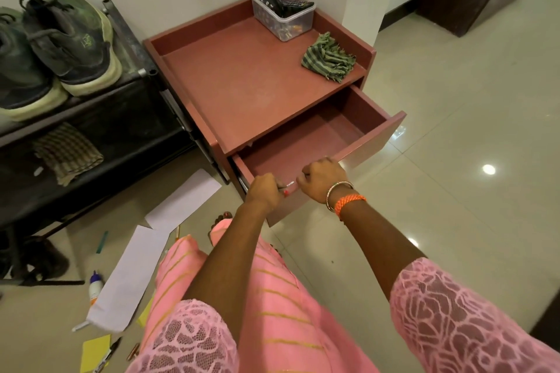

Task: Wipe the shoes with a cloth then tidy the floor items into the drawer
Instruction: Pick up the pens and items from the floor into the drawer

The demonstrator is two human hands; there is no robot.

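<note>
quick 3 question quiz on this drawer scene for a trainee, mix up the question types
1. True or false: the drawer is pulled open.
2. Where does the green striped cloth lie? A) in the drawer B) on top of the cabinet C) on the floor
3. Fill in: the clear plastic box stands at the back of the cabinet top, near the ____.

Key
1. True; the left hand and right hand are both at its front edge.
2. B
3. wall
</note>
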